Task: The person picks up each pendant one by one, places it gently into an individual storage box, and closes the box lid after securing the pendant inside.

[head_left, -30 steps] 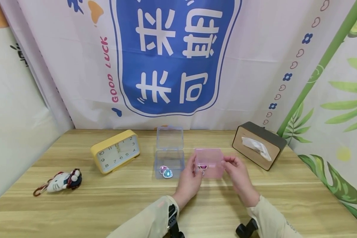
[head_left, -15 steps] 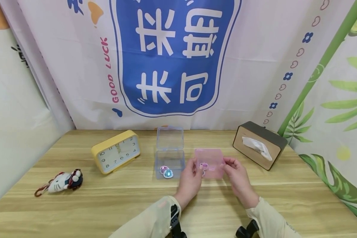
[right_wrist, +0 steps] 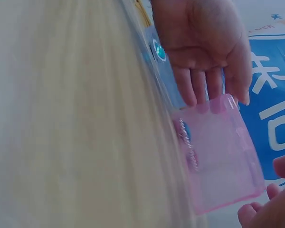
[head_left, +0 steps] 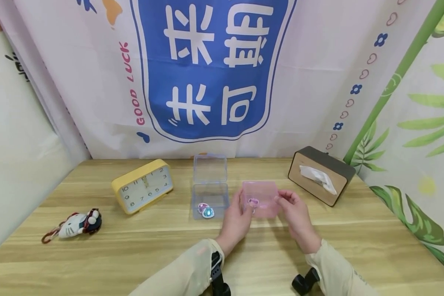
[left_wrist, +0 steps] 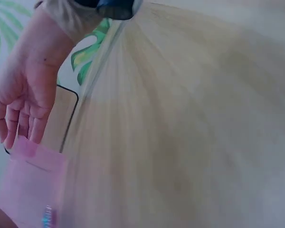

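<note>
Both hands hold a small pink box (head_left: pixel 260 199) just above the wooden table (head_left: pixel 133 246), a little right of the middle and nearer the back edge than the front. The left hand (head_left: pixel 237 220) grips the box's left side, its fingers curled round the edge with the thumb towards the top; the right hand (head_left: pixel 295 213) pinches the right side between thumb and fingertips. The box looks closed, and a small purple trinket (head_left: pixel 253 202) shows through its translucent wall near the left side. Just beside the box on its left stands a clear box (head_left: pixel 210 200) on the table, its lid tipped up at the back, with two gem-like charms (head_left: pixel 206 211) lying in its front part. Farther left sits a yellow clock (head_left: pixel 142 192), tilted back, and near the left edge lies a plush cat keychain (head_left: pixel 75 224). Towards the back right corner stands a wooden tissue box (head_left: pixel 320 174) with a tissue poking out.
</note>
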Demonstrator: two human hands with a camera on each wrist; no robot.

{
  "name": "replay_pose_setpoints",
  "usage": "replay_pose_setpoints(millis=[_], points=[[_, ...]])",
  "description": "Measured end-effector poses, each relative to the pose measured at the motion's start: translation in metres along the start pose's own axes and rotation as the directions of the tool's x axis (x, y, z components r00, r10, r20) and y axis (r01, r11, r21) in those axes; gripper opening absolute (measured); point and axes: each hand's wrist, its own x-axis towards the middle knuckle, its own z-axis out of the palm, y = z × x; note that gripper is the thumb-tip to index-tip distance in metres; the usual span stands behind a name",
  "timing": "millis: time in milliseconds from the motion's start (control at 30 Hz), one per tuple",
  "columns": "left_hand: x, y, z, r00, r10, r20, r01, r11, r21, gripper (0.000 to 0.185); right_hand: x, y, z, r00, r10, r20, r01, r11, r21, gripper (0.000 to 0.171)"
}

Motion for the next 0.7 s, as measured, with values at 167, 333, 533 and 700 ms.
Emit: replay_pose_setpoints(millis=[167,333,533,700], points=[[-0.007,0.014,-0.014,0.998,0.023,0.054,-0.026,0.998,0.062,0.066,0.0,-0.018,0.001,0.998,-0.068,-0.017,0.068,0.998,0.014,0.036],[-0.015,0.024,-0.039,0.992,0.104,0.069,-0.109,0.992,0.068,0.057,0.002,-0.034,0.008,0.992,-0.124,0.015,0.123,0.99,0.065,0.032],[-0.018,0.018,-0.074,0.986,0.147,-0.073,-0.142,0.987,0.07,0.044,0.009,-0.044,0.024,0.986,-0.105,0.126,0.092,0.99,0.108,0.033],[-0.015,0.008,-0.1,0.977,0.087,-0.195,-0.083,0.996,0.032,0.044,0.017,-0.048,0.042,0.977,-0.081,0.195,0.064,0.994,0.093,0.036]])
